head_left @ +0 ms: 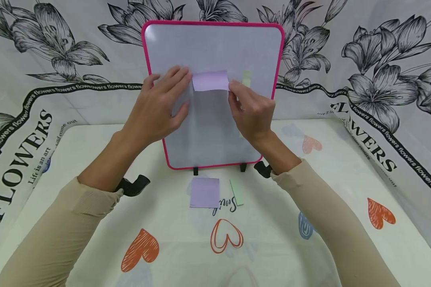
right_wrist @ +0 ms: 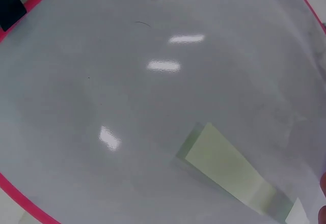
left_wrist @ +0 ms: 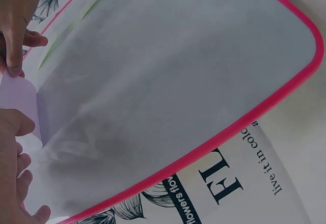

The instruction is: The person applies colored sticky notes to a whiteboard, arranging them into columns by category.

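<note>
A whiteboard (head_left: 204,143) with a pink frame stands tilted up on small black feet. Across its middle is a purple sticky note (head_left: 210,81), whose lower edge curls away from the surface in the left wrist view. My right hand (head_left: 253,111) pinches the note's right end between thumb and fingertips. On the other side, my left hand (head_left: 161,103) rests at the board with fingers extended, fingertips beside the note's left end. Right of the note, a pale green paper strip (right_wrist: 229,170) is on the board, partly covered by my right hand in the head view.
In front of the board, another purple sticky note (head_left: 204,193) lies on the table (head_left: 273,247), with a green strip (head_left: 237,192) to its right. The tablecloth has printed hearts. Behind the board hangs a flower-printed cloth (head_left: 309,107).
</note>
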Available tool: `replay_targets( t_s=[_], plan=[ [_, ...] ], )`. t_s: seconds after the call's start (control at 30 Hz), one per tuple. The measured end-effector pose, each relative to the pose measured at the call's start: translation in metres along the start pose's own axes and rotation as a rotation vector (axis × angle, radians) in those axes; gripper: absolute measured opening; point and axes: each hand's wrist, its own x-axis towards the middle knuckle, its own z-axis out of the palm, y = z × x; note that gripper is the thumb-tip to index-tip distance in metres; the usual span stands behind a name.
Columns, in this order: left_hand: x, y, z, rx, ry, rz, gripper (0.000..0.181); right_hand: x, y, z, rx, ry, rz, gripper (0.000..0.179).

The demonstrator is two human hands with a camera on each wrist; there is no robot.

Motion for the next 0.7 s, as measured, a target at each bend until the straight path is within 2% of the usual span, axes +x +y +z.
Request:
replay_targets(
  t_s=[0.3,0.7],
  plan=[
    [0.0025,0.0025,0.0023,0.019,-0.024,0.003,0.06,-0.0032,-0.0016,-0.0008,-0.008,-0.012,0.003,0.011],
    [0.0028,0.0024,0.0019,0.023,-0.011,0.008,0.06,-0.0024,-0.0056,-0.0004,0.018,0.053,0.049,0.008]
  ],
)
